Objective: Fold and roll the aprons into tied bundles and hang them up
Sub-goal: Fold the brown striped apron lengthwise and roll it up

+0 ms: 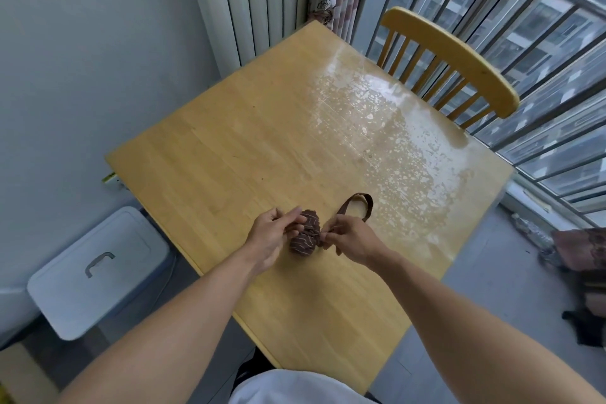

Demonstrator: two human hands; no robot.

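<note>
Nearest you, your two bare forearms reach out over the near edge of the wooden table (229, 141) and meet at the rolled apron (305, 234), which is the landmark for everything here.

Start at your fingers. On the left hand (270, 238), the fingers are curled against the bundle's left side and appear to pinch a strap end there. On the right hand (352, 241), thumb and fingertips are closed on a strap at the bundle's right side. From that pinch a brown strap loop (359, 205) arcs up and beyond the bundle, lying on the table.

The apron itself sits as a tight striped brown roll on the table between your hands, near the table's front edge.

You look to be at the tying step: the roll is made, and the straps are being cinched round it. Next, I'd judge you need to pull both ends firmly in opposite directions while holding the roll from unwinding, and leave that loop free for hanging.

Beyond the bundle stands a wooden chair (459, 59); left of it, on the floor, a lidded storage box (98, 269).
</note>
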